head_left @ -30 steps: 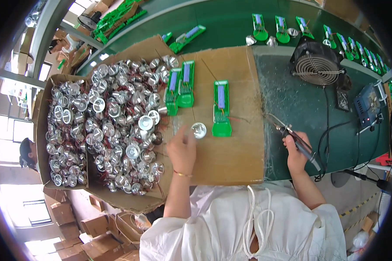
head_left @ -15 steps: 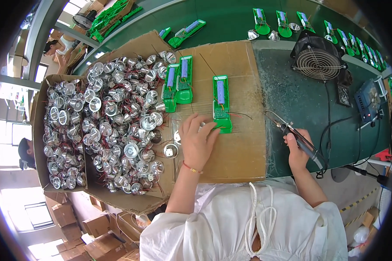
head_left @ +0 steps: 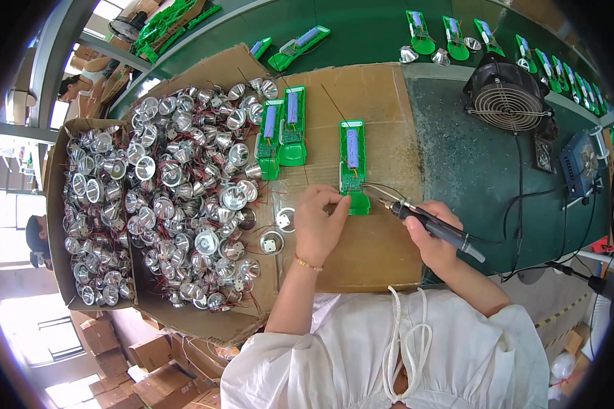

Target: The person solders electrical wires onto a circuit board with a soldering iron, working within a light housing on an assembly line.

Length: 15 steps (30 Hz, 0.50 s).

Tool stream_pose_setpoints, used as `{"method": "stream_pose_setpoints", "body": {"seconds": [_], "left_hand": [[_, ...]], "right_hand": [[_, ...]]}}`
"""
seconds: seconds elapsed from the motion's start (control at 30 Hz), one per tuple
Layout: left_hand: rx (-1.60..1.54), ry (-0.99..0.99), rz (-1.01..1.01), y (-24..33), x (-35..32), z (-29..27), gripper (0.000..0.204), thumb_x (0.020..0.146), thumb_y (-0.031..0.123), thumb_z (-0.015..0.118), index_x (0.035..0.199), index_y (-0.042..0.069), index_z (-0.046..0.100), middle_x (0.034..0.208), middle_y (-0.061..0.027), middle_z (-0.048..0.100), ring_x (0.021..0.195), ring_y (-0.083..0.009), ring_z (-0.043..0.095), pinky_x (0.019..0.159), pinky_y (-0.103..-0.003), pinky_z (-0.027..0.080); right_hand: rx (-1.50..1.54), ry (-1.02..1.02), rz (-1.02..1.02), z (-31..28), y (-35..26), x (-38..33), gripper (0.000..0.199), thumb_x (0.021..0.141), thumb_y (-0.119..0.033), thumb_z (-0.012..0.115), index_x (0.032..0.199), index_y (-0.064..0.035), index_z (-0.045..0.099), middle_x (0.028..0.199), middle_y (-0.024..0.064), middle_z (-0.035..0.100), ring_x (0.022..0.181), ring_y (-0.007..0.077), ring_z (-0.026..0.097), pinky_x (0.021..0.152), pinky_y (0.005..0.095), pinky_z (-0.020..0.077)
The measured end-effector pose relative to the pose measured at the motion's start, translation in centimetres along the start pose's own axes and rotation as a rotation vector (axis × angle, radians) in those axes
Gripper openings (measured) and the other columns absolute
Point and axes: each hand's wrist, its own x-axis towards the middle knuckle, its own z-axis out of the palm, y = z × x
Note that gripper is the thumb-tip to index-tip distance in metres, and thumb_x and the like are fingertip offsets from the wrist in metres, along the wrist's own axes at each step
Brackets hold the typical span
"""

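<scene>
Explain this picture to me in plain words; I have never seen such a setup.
There is no robot here: these are a person's two bare hands, seen from a fisheye camera worn on the head, looking down. That lens bends straight edges.

The right hand holds a black pen-shaped tool that looks like a soldering iron. Its tip is near a green plastic housing with a purple-blue cylinder inside. The left hand is at that housing's near end; whether its fingers grip anything is hidden.

The housing lies on a flat brown cardboard sheet. To the left, many shiny silver cup-shaped parts fill open cardboard boxes. To the right stands a black fan with a round metal grille.
</scene>
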Motion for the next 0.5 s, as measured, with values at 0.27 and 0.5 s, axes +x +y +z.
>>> {"method": "stream_pose_setpoints", "body": {"seconds": [0.27, 0.5], "left_hand": [[-0.007, -0.054, 0.003, -0.23, 0.28, -0.17, 0.010, 0.071, 0.011, 0.070, 0.070, 0.002, 0.064, 0.083, -0.0089, 0.060, 0.077, -0.0245, 0.056, 0.066, -0.033, 0.045], [-0.042, -0.083, -0.033, -0.04, 0.45, -0.19, 0.011, 0.071, 0.012, 0.069, 0.069, 0.002, 0.064, 0.082, -0.0079, 0.060, 0.078, -0.0232, 0.056, 0.064, -0.032, 0.045]], "right_hand": [[-0.009, -0.044, 0.110, 0.38, 0.53, 0.17, 0.015, 0.081, -0.010, 0.064, 0.086, 0.0014, 0.055, 0.070, 0.0067, 0.063, 0.061, 0.0086, 0.057, 0.056, 0.0219, 0.0450], [0.046, 0.014, 0.034, 0.62, 0.57, 0.30, 0.014, 0.077, -0.008, 0.067, 0.082, 0.0002, 0.057, 0.065, 0.0023, 0.055, 0.053, 0.0066, 0.046, 0.049, 0.0222, 0.0378]]}}
